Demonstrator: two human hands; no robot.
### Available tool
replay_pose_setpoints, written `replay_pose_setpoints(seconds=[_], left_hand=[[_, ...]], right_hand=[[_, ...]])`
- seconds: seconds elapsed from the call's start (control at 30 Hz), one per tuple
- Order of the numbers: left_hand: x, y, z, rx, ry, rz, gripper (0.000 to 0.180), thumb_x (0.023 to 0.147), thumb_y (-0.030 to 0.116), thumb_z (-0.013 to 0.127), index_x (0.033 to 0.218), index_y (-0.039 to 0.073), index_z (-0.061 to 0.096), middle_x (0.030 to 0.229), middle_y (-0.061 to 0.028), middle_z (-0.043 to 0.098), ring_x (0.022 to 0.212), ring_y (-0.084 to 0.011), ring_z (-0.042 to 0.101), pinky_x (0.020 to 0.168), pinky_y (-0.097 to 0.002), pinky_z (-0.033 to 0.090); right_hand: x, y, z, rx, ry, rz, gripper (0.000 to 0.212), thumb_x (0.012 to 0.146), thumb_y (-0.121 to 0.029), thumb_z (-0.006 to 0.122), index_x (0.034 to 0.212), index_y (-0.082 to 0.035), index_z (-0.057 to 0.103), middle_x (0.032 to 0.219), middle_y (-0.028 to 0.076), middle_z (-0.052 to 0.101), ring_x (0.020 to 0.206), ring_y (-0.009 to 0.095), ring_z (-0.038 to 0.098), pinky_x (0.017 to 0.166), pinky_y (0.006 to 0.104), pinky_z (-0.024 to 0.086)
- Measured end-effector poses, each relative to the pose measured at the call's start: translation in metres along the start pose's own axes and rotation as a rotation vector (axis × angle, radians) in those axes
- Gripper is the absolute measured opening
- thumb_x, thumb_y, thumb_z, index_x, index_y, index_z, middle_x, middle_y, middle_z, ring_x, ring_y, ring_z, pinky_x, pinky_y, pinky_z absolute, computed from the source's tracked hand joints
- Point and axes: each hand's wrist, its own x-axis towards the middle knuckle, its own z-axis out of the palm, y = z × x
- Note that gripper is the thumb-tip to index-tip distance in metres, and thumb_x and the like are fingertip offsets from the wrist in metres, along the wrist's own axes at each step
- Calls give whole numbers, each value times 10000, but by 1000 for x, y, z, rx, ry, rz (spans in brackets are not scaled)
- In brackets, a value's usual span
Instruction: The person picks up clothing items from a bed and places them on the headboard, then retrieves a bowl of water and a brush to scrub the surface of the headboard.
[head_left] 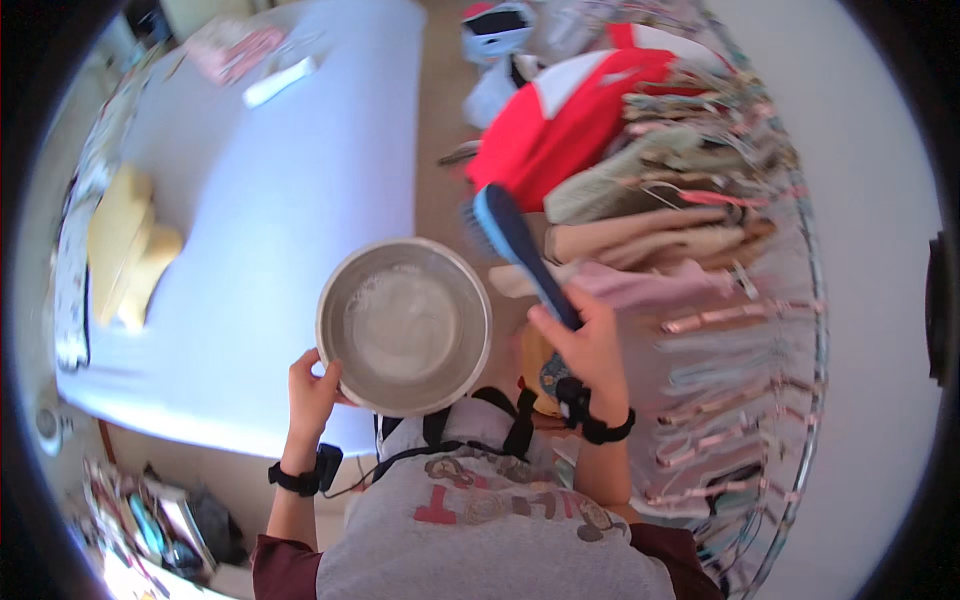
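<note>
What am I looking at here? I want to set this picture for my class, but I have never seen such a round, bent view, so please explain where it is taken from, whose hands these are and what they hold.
There is no machine: the one picture comes from a wide fisheye camera worn on a person's head, looking down, so straight edges bend near the rim. The forearms rising from the lower edge are the wearer's own. The left hand grips the rim of a round metal bowl with something pale inside. The right hand holds a blue brush by its handle. Left of them lies a bed with a pale sheet and a yellow cushion. On the right, clothes hang on a rack, a red and white garment among them.
</note>
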Motion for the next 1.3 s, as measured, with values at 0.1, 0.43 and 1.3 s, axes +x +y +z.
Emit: replay_pose_setpoints(seconds=[0.1, 0.43, 1.3], left_hand=[[-2, 0, -11, -55, 200, -4, 257, 842, 38, 514, 1028, -139, 495, 745, -170, 618, 547, -220, 630, 451, -308, 566], [-28, 4, -27, -134, 648, -31, 228, 852, 52, 485, 1001, -113, 535, 728, -134, 623, 538, -177, 625, 447, -259, 560], [182, 151, 69, -295, 820, 7, 204, 853, 82, 497, 952, -82, 568, 723, -111, 627, 509, -156, 606, 416, -240, 534]], right_hand=[[53, 17, 14, 172, -99, 85, 185, 779, -165, 678, 757, -11, 579, 592, -50, 439, 548, 38, 380, 480, 219, 305], [191, 9, 59, 133, -360, -78, 162, 814, -152, 661, 767, -25, 572, 577, -65, 439, 486, 16, 363, 440, 191, 261], [546, 10, 50, 379, -47, -123, 209, 804, -168, 669, 707, -14, 568, 576, -76, 407, 513, 10, 325, 454, 205, 221]])
